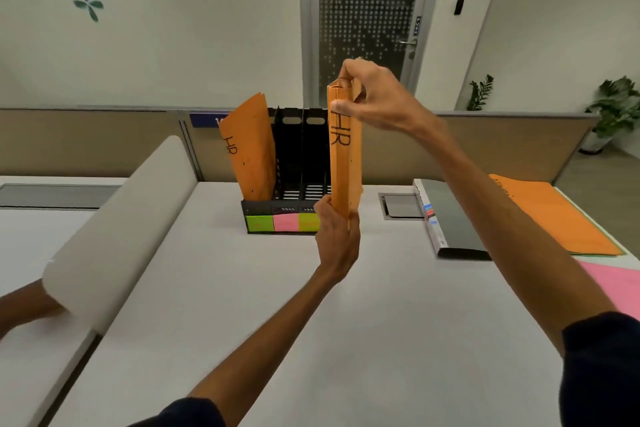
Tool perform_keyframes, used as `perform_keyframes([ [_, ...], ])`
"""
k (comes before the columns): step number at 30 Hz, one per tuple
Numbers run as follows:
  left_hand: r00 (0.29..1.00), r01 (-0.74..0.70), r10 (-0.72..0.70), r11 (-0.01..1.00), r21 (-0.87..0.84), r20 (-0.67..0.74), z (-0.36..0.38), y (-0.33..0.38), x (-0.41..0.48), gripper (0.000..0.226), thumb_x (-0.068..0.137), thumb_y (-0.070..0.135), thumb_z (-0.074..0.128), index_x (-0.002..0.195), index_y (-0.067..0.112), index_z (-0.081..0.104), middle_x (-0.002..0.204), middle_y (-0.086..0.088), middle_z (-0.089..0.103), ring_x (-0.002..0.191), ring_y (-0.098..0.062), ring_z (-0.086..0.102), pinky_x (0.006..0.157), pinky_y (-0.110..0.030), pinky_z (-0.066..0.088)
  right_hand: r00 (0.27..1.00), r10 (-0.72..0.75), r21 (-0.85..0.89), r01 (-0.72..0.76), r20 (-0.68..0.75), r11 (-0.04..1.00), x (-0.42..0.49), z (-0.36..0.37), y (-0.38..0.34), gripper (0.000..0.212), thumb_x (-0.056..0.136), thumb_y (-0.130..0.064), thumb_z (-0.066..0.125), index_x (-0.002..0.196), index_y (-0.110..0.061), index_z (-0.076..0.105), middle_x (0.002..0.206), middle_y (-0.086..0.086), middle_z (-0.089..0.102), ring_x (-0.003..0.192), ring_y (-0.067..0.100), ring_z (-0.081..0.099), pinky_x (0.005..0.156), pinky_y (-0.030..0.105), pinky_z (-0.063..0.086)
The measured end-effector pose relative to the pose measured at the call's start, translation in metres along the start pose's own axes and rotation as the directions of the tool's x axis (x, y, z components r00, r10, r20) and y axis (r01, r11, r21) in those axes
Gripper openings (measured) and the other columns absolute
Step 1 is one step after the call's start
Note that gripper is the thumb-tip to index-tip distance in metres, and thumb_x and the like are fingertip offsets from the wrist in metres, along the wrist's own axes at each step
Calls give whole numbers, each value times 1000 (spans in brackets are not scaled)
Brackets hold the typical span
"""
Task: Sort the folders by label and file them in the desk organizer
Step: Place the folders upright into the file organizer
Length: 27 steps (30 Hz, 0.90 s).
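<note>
- The held folder [344, 170], marked HR, is stood upright at frame centre before the desk organizer [298, 156], presumably for slotting in.
- Its top is pinched by the right hand [375, 100] and its bottom gripped by the left hand [337, 243], against sagging.
- A filed folder [251, 156], also HR, is leant in the leftmost slot: the likely destination.
- An orange stack [561, 218] is left on the bench [415, 340] at right.

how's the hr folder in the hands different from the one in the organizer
The held HR folder is gripped at top and bottom by the right hand and left hand. The filed HR folder sits in the organizer, leftmost slot. The held one stands upright, while the filed one leans left. Both are orange.
</note>
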<state>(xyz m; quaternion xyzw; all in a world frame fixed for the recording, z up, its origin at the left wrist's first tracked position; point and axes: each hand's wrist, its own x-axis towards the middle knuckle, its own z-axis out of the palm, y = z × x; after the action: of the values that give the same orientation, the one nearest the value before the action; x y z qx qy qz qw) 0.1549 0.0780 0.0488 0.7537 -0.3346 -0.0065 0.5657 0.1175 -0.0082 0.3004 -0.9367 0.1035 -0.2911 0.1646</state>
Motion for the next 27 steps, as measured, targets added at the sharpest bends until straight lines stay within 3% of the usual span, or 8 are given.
perform_keyframes([
  [3, 998, -25, 27, 999, 30, -54, -16, -5, 16, 40, 99, 37, 52, 125, 13, 33, 110, 8, 44, 76, -11, 51, 57, -4, 33, 998, -61, 24, 61, -1, 998, 19, 10, -15, 28, 85, -29, 67, 96, -9, 52, 104, 9, 60, 100, 23, 60, 82, 42, 57],
  [5, 996, -46, 51, 996, 73, -71, -27, -12, 28, 40, 100, 32, 51, 127, 9, 34, 113, 0, 50, 79, -9, 51, 60, -3, 32, 997, -83, 52, 83, -8, 995, 31, 18, -25, 27, 85, -27, 68, 97, -9, 52, 104, 9, 60, 101, 22, 60, 84, 42, 57],
  [9, 994, -48, 67, 979, 197, -88, -53, -28, 52, 42, 100, 28, 44, 136, 10, 32, 134, -9, 44, 109, -20, 51, 84, -19, 37, 994, -108, 54, 109, -15, 993, 56, 33, -41, 25, 85, -26, 68, 94, -10, 51, 105, 9, 61, 102, 22, 58, 92, 41, 53],
  [12, 981, -118, 163, 932, 343, -108, -69, -45, 71, 39, 103, 28, 47, 136, 10, 36, 139, -13, 41, 112, -25, 53, 89, -21, 46, 992, -126, 69, 127, -19, 990, 76, 45, -48, 24, 86, -25, 68, 92, -15, 48, 107, 9, 61, 106, 21, 57, 98, 38, 48],
  [14, 978, -98, 138, 968, 232, -160, -79, -50, 82, 41, 102, 30, 47, 134, 15, 26, 141, -12, 39, 112, -28, 56, 86, -23, 47, 992, -124, 97, 127, -33, 987, 92, 55, -52, 24, 86, -25, 68, 93, -14, 49, 108, 9, 62, 107, 21, 57, 98, 34, 46],
  [18, 986, -73, 97, 982, 176, -134, -94, -71, 105, 45, 103, 33, 40, 139, 19, 17, 148, -18, 32, 128, -38, 46, 99, -49, 49, 992, -117, 149, 124, -54, 981, 124, 75, -56, 23, 86, -24, 69, 93, -13, 50, 110, 10, 62, 111, 22, 56, 96, 25, 39],
  [23, 994, 104, -97, 986, 128, -57, -106, -102, 134, 51, 103, 39, 37, 144, 16, 17, 145, -9, 34, 120, -32, 52, 96, -46, 52, 994, -101, 147, 105, -32, 984, 158, 103, -50, 27, 85, -27, 71, 92, -14, 48, 112, 13, 62, 110, 24, 56, 94, 27, 41],
  [27, 990, 74, -96, 976, 203, 100, -115, -122, 155, 56, 102, 40, 36, 148, 12, 20, 144, -12, 39, 122, -31, 52, 101, -49, 49, 995, -95, 131, 95, -6, 987, 178, 129, -36, 28, 85, -27, 72, 94, -15, 48, 110, 13, 62, 108, 24, 56, 93, 27, 41],
])
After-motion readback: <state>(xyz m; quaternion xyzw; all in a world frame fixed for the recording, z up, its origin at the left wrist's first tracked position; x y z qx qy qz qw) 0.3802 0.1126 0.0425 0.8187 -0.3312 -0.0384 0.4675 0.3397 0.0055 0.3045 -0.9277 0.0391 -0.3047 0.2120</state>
